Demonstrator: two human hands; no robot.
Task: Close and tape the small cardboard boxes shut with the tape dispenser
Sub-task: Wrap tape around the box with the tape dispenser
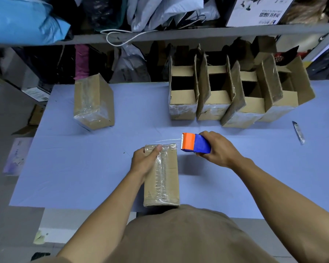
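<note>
Box (pixel 162 177), frame centre: near end hidden by the torso. Far end is pressed by left hand (pixel 144 164), fingers flat. Tape dispenser (pixel 196 143) is gripped by right hand (pixel 217 148), fingers curled.

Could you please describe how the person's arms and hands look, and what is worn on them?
Both forearms are bare, with no sleeves reaching them. The left hand and the right hand wear no gloves, and no rings, watch or bracelet show. The only clothing in view is a plain brown shirt over the torso, without visible markings.
</note>
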